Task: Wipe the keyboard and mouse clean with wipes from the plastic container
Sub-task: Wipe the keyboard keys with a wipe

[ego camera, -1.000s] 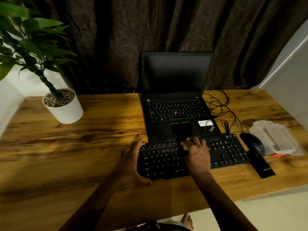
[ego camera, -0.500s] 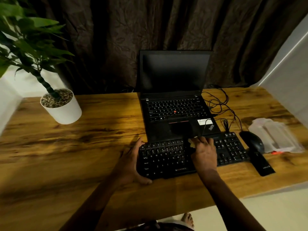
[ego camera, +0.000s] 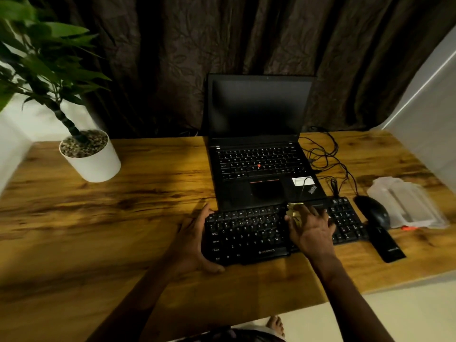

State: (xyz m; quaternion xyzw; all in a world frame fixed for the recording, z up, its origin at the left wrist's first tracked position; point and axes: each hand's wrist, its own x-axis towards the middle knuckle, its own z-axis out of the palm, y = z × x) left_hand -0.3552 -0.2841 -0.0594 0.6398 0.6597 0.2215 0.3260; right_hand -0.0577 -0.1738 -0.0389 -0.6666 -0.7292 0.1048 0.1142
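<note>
A black keyboard lies on the wooden desk in front of an open laptop. My left hand grips its left end, thumb at the front corner. My right hand presses a crumpled pale wipe onto the keys right of the keyboard's middle, near the top rows. To the right of the keyboard sits a black mouse. The clear plastic wipes container lies beyond the mouse, near the desk's right edge.
The black laptop stands open just behind the keyboard, with tangled cables at its right. A white potted plant stands at the back left. A flat black device lies in front of the mouse. Dark curtains hang behind.
My right hand has slid the wipe rightward along the upper rows of the keyboard. My left hand has kept its hold on the keyboard's left end.
</note>
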